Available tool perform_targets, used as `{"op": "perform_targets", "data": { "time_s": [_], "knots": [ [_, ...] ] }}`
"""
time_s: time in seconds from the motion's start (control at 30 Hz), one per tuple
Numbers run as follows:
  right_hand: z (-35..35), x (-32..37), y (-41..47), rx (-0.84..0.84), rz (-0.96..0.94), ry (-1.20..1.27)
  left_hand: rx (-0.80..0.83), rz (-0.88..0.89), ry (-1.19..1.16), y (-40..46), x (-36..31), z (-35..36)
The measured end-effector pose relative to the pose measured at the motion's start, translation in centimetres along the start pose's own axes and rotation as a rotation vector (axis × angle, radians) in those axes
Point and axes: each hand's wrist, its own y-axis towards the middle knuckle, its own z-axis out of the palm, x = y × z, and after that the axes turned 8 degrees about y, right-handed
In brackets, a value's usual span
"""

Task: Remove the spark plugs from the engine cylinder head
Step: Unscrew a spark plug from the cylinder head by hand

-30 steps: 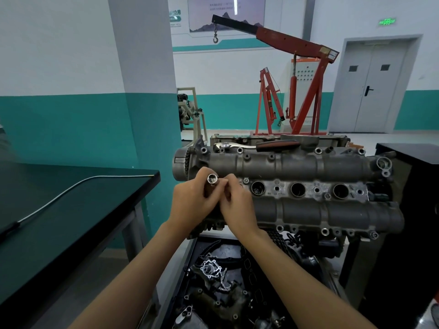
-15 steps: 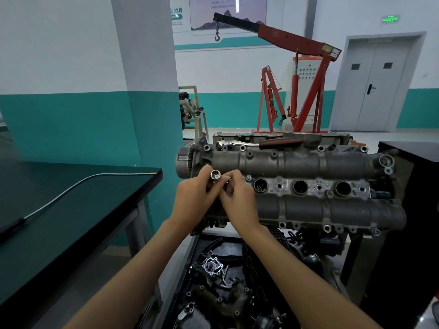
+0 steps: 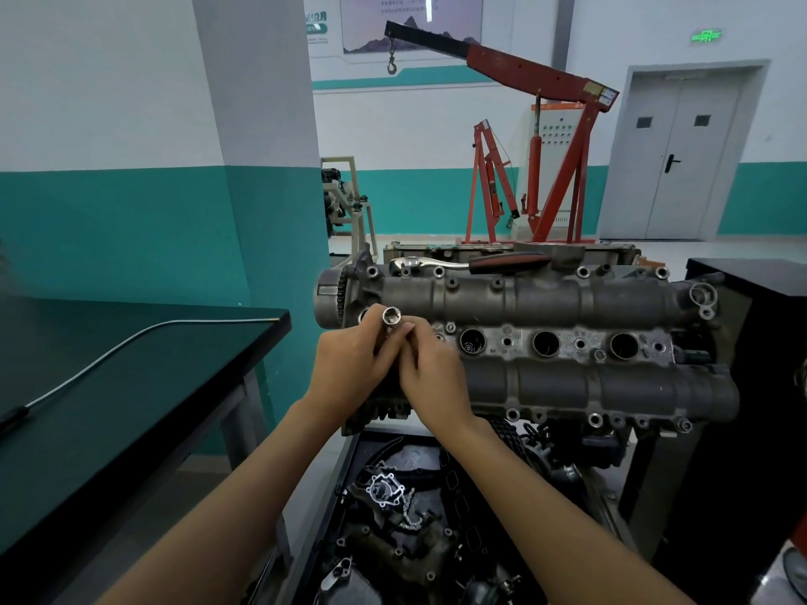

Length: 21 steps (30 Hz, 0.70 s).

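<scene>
Both hands meet at the left end of the engine head (image 3: 546,338), over its first plug hole. The left hand (image 3: 349,369) has its grip curled round a long metal socket (image 3: 390,318), whose open top end shows above the fingers. The right hand (image 3: 430,377) pinches the same socket from the other side, fingertips touching those of the left. The lower part of the socket is hidden behind the hands, so it cannot be told whether a spark plug is seated in it or how deep it sits in the hole. The three other plug holes, to the right of the hands along the middle of the head, look open and dark; whether plugs remain deep inside cannot be seen. A ratchet (image 3: 463,263) lies along the far edge of the head, well apart from the hands.

The step appears to be working the socket by hand. Done well, the socket is kept straight in line with the hole, turned with light finger force, and lifted without tilting so the plug is not dropped or knocked.
</scene>
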Motion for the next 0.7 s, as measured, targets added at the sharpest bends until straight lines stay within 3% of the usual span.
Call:
{"op": "perform_targets", "data": {
  "time_s": [0.13, 0.53, 0.7],
  "knots": [
    [0.19, -0.10, 0.31, -0.037, 0.125, 0.055, -0.006, -0.015, 0.004, -0.08, -0.05, 0.13],
    [-0.08, -0.16, -0.01, 0.005, 0.001, 0.037, 0.048, 0.040, 0.008, -0.15, -0.11, -0.50],
    [-0.11, 0.16, 0.23, 0.009, 0.105, 0.063, 0.107, -0.102, -0.008, 0.01, -0.27, -0.53]
  ]
}}
